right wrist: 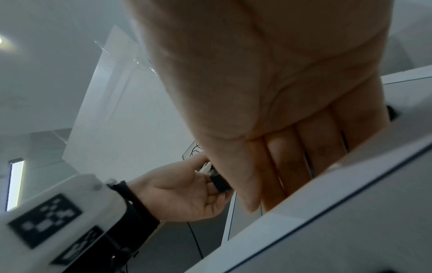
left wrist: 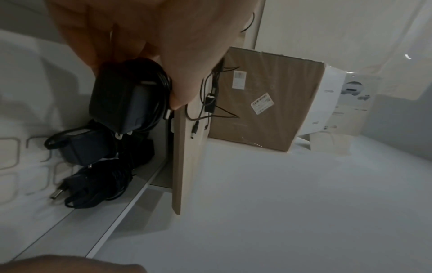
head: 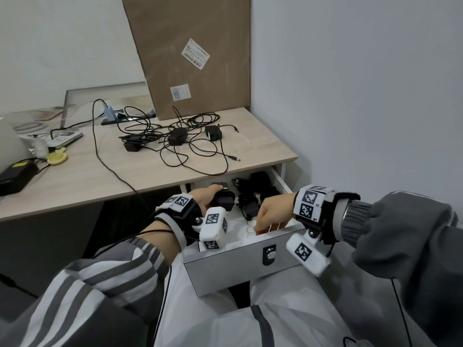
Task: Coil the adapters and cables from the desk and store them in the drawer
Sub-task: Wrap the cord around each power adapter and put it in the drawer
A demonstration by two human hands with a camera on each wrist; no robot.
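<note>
The left hand is holding a coiled black adapter over the open drawer, its fingers and thumb curled round the block and its wound cable. The right hand is resting on the drawer's front edge, fingers hooked over the rim and gripping it, apparently steadying the drawer.

Inside the drawer, other coiled adapters are already lying close together toward the back and right. The held adapter is hanging just above them, at the drawer's left rear, close under the edge of the desk.

The step in hand looks like setting this adapter down. To do it well, the person should be lowering it into the free space beside the stored bundles rather than on top of them, keeping the grip closed round the coil until the block is resting on the drawer floor, so the cable is not springing loose. The knuckles will need to clear the desk edge.

On the desk, a tangle of loose cables and adapters is waiting uncoiled, so much of the task appears to remain.
</note>
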